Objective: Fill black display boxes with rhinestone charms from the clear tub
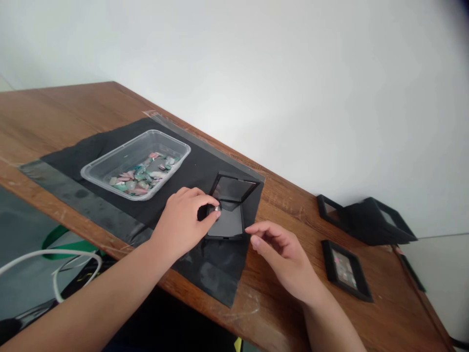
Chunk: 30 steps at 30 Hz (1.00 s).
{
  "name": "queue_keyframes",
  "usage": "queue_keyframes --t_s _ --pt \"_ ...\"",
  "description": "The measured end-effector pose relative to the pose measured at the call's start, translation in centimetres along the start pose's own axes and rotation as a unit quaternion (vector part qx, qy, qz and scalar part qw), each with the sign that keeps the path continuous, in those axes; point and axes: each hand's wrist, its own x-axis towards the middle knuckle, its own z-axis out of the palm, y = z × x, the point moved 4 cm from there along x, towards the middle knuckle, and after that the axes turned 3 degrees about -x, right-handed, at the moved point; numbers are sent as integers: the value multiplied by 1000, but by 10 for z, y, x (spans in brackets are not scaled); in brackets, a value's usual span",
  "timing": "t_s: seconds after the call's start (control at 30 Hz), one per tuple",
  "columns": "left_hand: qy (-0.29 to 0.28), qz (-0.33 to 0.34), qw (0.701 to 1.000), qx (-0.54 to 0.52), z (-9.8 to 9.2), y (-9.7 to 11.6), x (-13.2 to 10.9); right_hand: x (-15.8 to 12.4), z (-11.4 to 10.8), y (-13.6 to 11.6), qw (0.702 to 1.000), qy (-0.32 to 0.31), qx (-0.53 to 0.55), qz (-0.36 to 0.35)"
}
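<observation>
My left hand (pixel 186 215) pinches a small shiny stone piece (pixel 217 209) between thumb and fingertips, over the left side of a small black case (pixel 226 225). The case lies on a black sheet with a grey lining, and its windowed lid (pixel 234 189) is raised at the back. Just right of the case, my right hand (pixel 282 254) hovers with thumb and fingers apart and nothing between them. A clear plastic tub (pixel 106 178) stands to the left, holding several pink, green and white stone chips (pixel 142 177).
The black sheet (pixel 208 274) is taped onto the wooden table (pixel 286 205). Rightward lie a black display frame (pixel 347 270) with chips in it and several stacked black cases (pixel 366 220). A white wall (pixel 256 88) stands behind; a white cable (pixel 73 253) hangs at lower left.
</observation>
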Motion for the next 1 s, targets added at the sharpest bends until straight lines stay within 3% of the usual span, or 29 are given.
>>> queue_keyframes --t_s 0.57,0.8,1.0 --pt "21 -6 999 -32 -2 1 0 -3 1 2 998 -12 -58 15" --pt "103 -34 981 -163 -14 -2 -8 0 -2 7 996 2 -91 19" --pt "103 19 985 -136 -33 11 -25 4 -6 4 994 18 -110 1"
